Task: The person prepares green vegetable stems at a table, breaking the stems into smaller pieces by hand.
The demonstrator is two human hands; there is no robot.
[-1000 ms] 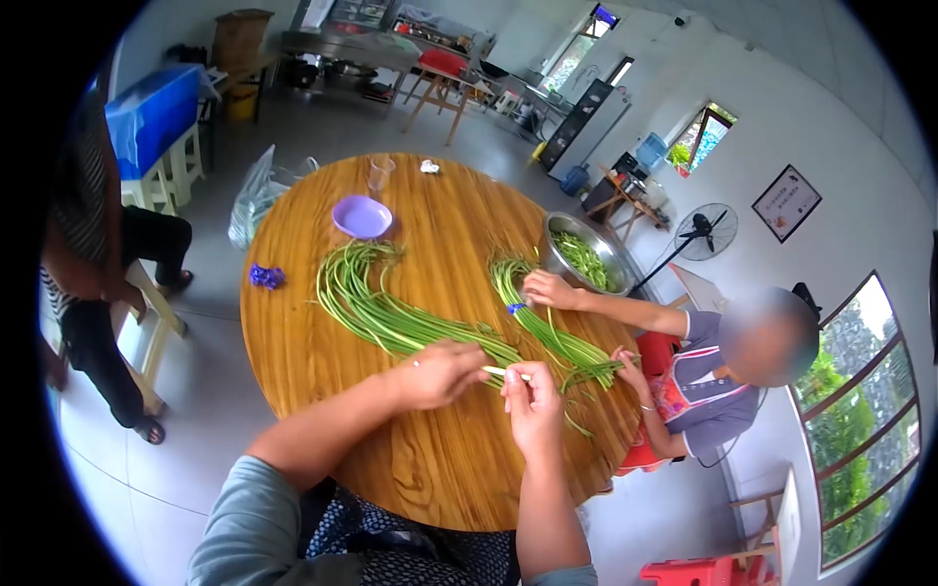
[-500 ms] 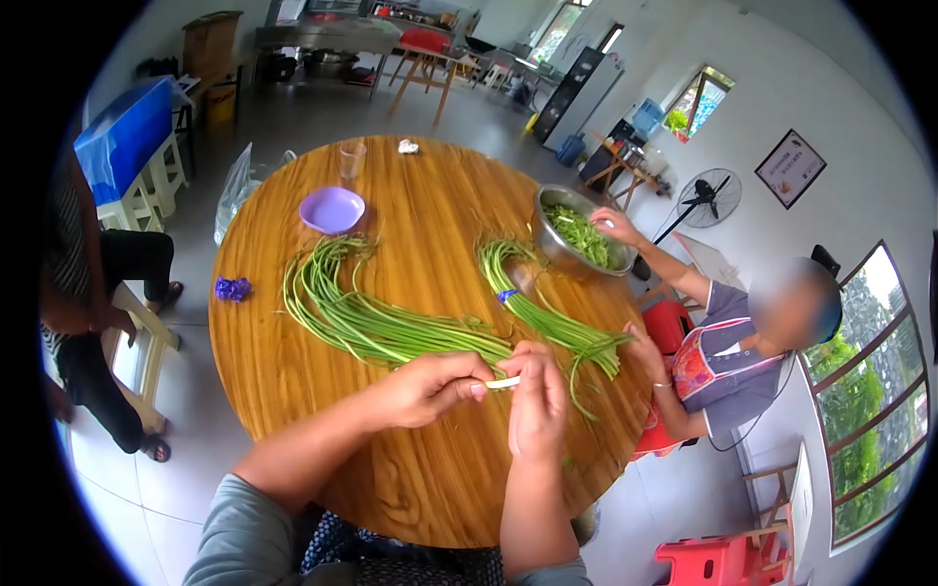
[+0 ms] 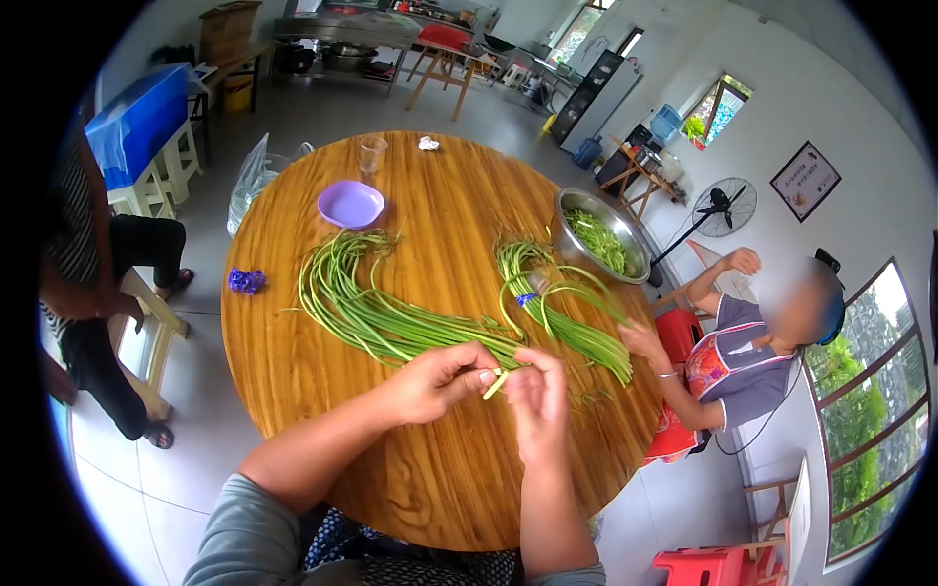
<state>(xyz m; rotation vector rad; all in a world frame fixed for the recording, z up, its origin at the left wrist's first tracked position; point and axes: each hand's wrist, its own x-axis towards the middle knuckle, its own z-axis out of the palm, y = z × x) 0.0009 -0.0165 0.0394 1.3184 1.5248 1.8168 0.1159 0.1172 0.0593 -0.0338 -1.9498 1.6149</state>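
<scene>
In front of me, over the near part of the round table (image 3: 410, 479), my left hand (image 3: 442, 383) pinches a short pale-green piece of garlic scape (image 3: 496, 384) between thumb and forefinger. My right hand (image 3: 539, 398) is closed at the other side of the same piece, its fingers bent around it. Just beyond my hands lies a loose heap of long green garlic scapes (image 3: 391, 322), curled at the far left end. To its right is a second bundle (image 3: 581, 337) with a blue tie (image 3: 526, 299); a co-worker's hand (image 3: 642, 342) touches its near end.
A metal bowl (image 3: 560, 230) with cut green pieces stands by the co-worker at right. A purple bowl (image 3: 352, 205), a clear cup (image 3: 372, 153), white crumpled tissue (image 3: 428, 144) and a crumpled purple thing (image 3: 246, 281) are on the table. Another person sits at left.
The scape piece between my hands has tilted from nearly level to slanting. The co-worker's far hand has lifted away from the metal bowl, and a scape now arches over the tied bundle.
</scene>
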